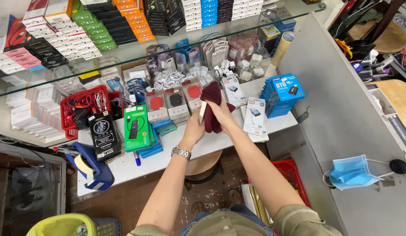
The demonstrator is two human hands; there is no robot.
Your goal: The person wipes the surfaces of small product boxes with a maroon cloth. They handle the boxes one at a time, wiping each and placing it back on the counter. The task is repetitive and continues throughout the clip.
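While seen from the head camera, both hands meet above the white counter, just in front of the shelf of boxed goods. Left hand, wristwatch on the wrist, closed around a slim phone, held edge-on by its long sides. Right hand closed on a dark red cloth, bunched over and behind the phone, folds hanging below both grips.

Phone: thin, rigid, smooth and likely slippery, light but breakable if dropped; best taken by the long edges, as now, not by the flat faces. Cloth: soft, limp, light, matte; can be gripped anywhere, gives no support of its own.

Left of the grips: a green box and a black box, both flat card with glossy print; further left, a red basket of coiled cables. Below and left of them, a blue tape dispenser, hard plastic. Right of the grips: white boxes and a stack of blue packets. Far right and below, a blue mask, soft pleated fabric, on a grey surface. Above it all, a glass shelf carrying rows of coloured boxes.
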